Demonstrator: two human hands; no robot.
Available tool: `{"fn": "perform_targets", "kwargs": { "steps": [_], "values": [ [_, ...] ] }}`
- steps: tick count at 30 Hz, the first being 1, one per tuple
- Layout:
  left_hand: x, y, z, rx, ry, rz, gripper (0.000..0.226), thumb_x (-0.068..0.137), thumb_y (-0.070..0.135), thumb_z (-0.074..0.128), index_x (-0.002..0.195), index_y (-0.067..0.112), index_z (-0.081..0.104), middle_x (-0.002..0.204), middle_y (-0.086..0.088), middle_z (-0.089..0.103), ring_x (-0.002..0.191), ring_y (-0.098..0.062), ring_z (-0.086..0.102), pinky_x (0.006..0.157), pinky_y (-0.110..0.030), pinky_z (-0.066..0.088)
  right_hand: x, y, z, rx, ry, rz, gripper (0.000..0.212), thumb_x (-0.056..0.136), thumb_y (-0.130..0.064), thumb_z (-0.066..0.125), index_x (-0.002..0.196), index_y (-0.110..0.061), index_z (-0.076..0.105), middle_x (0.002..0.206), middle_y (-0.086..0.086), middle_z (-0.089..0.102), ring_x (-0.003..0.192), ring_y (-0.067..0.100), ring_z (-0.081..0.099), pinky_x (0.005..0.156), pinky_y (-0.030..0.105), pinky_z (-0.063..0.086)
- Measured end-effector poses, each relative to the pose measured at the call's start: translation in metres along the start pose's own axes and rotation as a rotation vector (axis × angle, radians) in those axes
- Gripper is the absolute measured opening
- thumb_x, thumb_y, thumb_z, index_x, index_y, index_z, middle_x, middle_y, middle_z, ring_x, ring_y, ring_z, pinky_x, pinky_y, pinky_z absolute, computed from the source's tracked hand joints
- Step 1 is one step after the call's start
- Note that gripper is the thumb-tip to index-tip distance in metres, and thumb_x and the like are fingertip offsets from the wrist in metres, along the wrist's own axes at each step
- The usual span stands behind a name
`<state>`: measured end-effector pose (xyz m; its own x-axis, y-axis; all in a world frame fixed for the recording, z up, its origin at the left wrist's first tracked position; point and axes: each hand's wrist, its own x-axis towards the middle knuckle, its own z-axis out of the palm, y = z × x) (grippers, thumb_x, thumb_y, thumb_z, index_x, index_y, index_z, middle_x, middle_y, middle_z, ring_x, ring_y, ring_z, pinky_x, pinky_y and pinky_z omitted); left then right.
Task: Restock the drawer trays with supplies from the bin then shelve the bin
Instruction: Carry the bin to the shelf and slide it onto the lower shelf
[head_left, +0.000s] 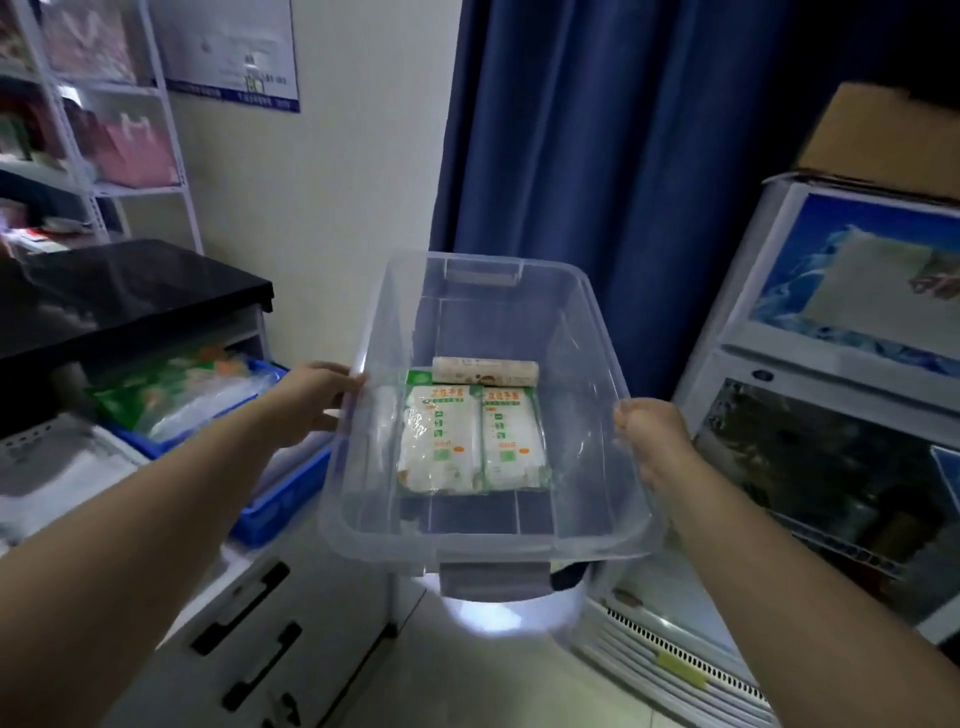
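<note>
— Plastic, see-through: in the head view the bin (488, 543) is held up in the air, between the white cabinet (291, 613) and the glass-fronted cooler (831, 441).
— Who holds it, and how?
— Both hands. The left hand (311, 400) grips the left rim, fingers curled over its edge. The right hand (652, 434) clasps the right rim.
— What lies inside?
— Two white-and-green packets (441, 441) side by side on the bottom, touching, and a pale roll (485, 370) lying across their far ends. A grey latch (493, 579) sits at the near end, another at the far end.
— And the trays?
— A blue tray (280, 499) sticks out from under a black cover (130, 291), just left of the bin. It holds green and clear packs.
— Behind?
— A blue curtain (597, 156), a cardboard box (883, 135) on top of the cooler, and a white shelf rack (171, 130) at the far left.
</note>
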<state>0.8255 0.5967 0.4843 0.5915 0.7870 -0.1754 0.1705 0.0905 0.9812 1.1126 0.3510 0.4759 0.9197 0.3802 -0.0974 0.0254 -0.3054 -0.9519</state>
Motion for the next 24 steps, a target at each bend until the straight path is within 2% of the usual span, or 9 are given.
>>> {"fn": "perform_targets", "kwargs": {
  "steps": [2,4,8,12,14,18,20,22,24],
  "values": [
    [0.037,0.012,0.004,-0.001,0.018,0.002,0.007,0.090,0.007,0.059,0.090,0.002,0.065,0.098,-0.021,0.059,0.094,-0.031,0.057,0.087,-0.057,0.050,0.043,-0.020,0.016,-0.037,-0.038,-0.054,0.013,0.078,-0.005,0.051,0.077,-0.017,0.057,0.078,0.008,0.044,0.072,0.022,0.041,0.065,0.039,0.047],
    [0.073,0.021,0.008,0.003,0.044,0.013,0.009,0.092,0.005,0.057,0.092,0.000,0.064,0.099,-0.023,0.060,0.091,-0.033,0.059,0.082,-0.052,0.053,0.089,-0.038,0.035,-0.045,-0.075,-0.081,0.013,0.078,-0.004,0.050,0.078,-0.016,0.053,0.079,0.008,0.040,0.073,0.022,0.037,0.064,0.034,0.034],
    [0.149,0.041,0.011,-0.014,0.130,0.031,0.022,0.092,0.008,0.058,0.108,-0.006,0.061,0.097,-0.020,0.063,0.085,-0.029,0.062,0.075,-0.047,0.058,0.183,-0.071,0.087,-0.040,-0.152,-0.095,0.010,0.080,-0.001,0.051,0.075,-0.007,0.056,0.077,0.011,0.045,0.074,0.023,0.044,0.065,0.033,0.038],
    [0.216,0.063,0.003,-0.031,0.282,0.028,0.025,0.091,0.005,0.059,0.111,-0.009,0.060,0.101,-0.022,0.062,0.080,-0.027,0.061,0.063,-0.046,0.057,0.271,-0.100,0.145,-0.023,-0.272,-0.095,0.008,0.080,-0.003,0.052,0.077,-0.004,0.059,0.083,0.012,0.048,0.077,0.025,0.049,0.068,0.035,0.042],
    [0.246,0.075,-0.006,-0.026,0.342,0.011,0.024,0.091,0.005,0.059,0.110,-0.010,0.061,0.105,-0.023,0.062,0.084,-0.029,0.062,0.066,-0.046,0.058,0.311,-0.119,0.176,-0.028,-0.356,-0.103,0.009,0.080,-0.004,0.051,0.076,-0.006,0.059,0.082,0.011,0.047,0.077,0.025,0.047,0.068,0.035,0.042],
    [0.300,0.092,-0.030,-0.047,0.471,-0.030,0.019,0.091,0.006,0.058,0.103,-0.006,0.064,0.104,-0.022,0.065,0.094,-0.031,0.064,0.081,-0.048,0.057,0.380,-0.161,0.245,-0.029,-0.466,-0.124,0.022,0.080,-0.006,0.054,0.097,0.002,0.065,0.085,0.012,0.053,0.077,0.026,0.051,0.070,0.037,0.046],
    [0.326,0.095,-0.044,-0.068,0.535,-0.049,0.021,0.091,0.006,0.058,0.107,-0.007,0.063,0.103,-0.022,0.065,0.093,-0.030,0.063,0.087,-0.051,0.054,0.409,-0.179,0.282,-0.029,-0.546,-0.155,0.020,0.080,-0.006,0.054,0.094,0.003,0.064,0.085,0.012,0.054,0.076,0.026,0.052,0.069,0.038,0.047],
    [0.351,0.095,-0.061,-0.048,0.601,-0.083,0.023,0.090,0.006,0.059,0.109,-0.006,0.064,0.102,-0.022,0.065,0.088,-0.029,0.063,0.081,-0.046,0.057,0.432,-0.194,0.325,-0.018,-0.601,-0.177,0.021,0.082,-0.008,0.055,0.099,0.003,0.062,0.089,0.013,0.056,0.080,0.027,0.055,0.072,0.038,0.050],
    [0.377,0.092,-0.081,-0.016,0.661,-0.108,0.023,0.090,0.005,0.058,0.110,-0.006,0.063,0.100,-0.022,0.063,0.077,-0.028,0.062,0.069,-0.039,0.058,0.449,-0.206,0.371,-0.013,-0.630,-0.176,0.022,0.086,-0.009,0.054,0.105,0.000,0.058,0.096,0.011,0.056,0.085,0.026,0.054,0.067,0.031,0.048]
  ]
}}
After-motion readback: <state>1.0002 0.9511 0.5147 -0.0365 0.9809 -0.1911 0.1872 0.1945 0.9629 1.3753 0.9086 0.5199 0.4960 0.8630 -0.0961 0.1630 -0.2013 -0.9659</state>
